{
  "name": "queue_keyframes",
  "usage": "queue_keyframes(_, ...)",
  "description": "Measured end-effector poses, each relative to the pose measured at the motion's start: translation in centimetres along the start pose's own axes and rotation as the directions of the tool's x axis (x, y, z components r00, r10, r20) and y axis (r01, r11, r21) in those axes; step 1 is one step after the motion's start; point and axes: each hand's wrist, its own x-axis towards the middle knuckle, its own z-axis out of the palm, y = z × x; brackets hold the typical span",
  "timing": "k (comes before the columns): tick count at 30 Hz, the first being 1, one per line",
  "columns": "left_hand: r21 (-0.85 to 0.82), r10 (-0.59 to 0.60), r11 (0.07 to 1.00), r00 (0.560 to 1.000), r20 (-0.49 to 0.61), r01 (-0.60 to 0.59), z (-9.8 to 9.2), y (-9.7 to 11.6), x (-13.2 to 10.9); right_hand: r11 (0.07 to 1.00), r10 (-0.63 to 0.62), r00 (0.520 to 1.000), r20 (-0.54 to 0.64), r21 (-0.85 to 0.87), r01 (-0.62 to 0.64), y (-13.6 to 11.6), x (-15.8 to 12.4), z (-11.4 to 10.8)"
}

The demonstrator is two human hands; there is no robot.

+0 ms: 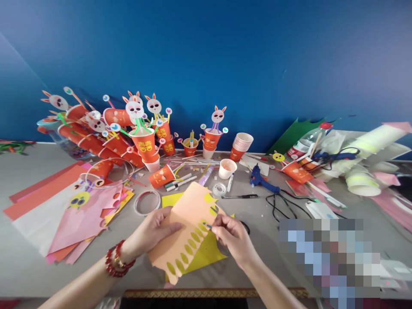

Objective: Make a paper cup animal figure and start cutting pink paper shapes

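A peach-coloured sheet of paper (pixel 174 240) is tilted above the table, with several leaf-shaped holes along its right-hand edge. My left hand (pixel 161 227) grips its left side, thumb on top and fingers underneath. My right hand (pixel 233 238) is closed in a pinch at the holed edge. A small dark bluish bit shows by its thumb tip, too small to name. Beneath the peach sheet lies yellow paper (pixel 209 255), partly covered. A black curved loop (pixel 246 227) peeks out behind my right hand; the rest of it is hidden.
Red paper cups with rabbit faces (pixel 143 143) crowd the back left. Coloured paper sheets (pixel 41 210) lie at left, near a tape roll (pixel 147 202). Behind my hands are a pen (pixel 240 196), a white cup (pixel 227 168) and a blue glue gun (pixel 264 182) with its cable. A bottle (pixel 309 141) leans at right.
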Motion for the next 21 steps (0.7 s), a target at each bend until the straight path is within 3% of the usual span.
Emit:
queue_keyframes(3, -0.133, -0.019, 0.991, 0.995, -0.094, 0.006, -1.0, 0.1, -0.3, 0.995, -0.033, 0.999, -0.013, -0.097, 0.031, -0.1, -0.1, -0.6)
queue_keyframes(7, -0.165, -0.043, 0.986, 0.981, -0.189, 0.012, -3.0, 0.3, -1.0, 0.912, -0.083, 0.996, 0.035, -0.400, 0.090, 0.1, 0.3, -1.6)
queue_keyframes(11, -0.183, -0.024, 0.983, 0.958, -0.284, -0.030, -4.0, 0.2, -1.6, 0.666, -0.136, 0.984, 0.113, -0.725, 0.175, 0.4, 1.1, -1.7)
queue_keyframes(15, -0.150, -0.001, 0.988, 0.962, -0.275, -0.041, -3.7, 0.2, -1.7, 0.460, -0.194, 0.969, 0.154, -0.858, 0.229, 0.7, 1.7, -1.5)
queue_keyframes(17, -0.121, 0.008, 0.992, 0.969, -0.247, -0.039, -3.3, 0.3, -1.7, 0.433, -0.202, 0.973, 0.115, -0.880, 0.194, 0.9, 1.8, -1.5)
queue_keyframes(21, -0.102, -0.002, 0.995, 0.975, -0.221, -0.021, -2.9, 0.6, -1.3, 0.505, -0.204, 0.975, 0.084, -0.844, 0.179, 0.8, 1.8, -2.1)
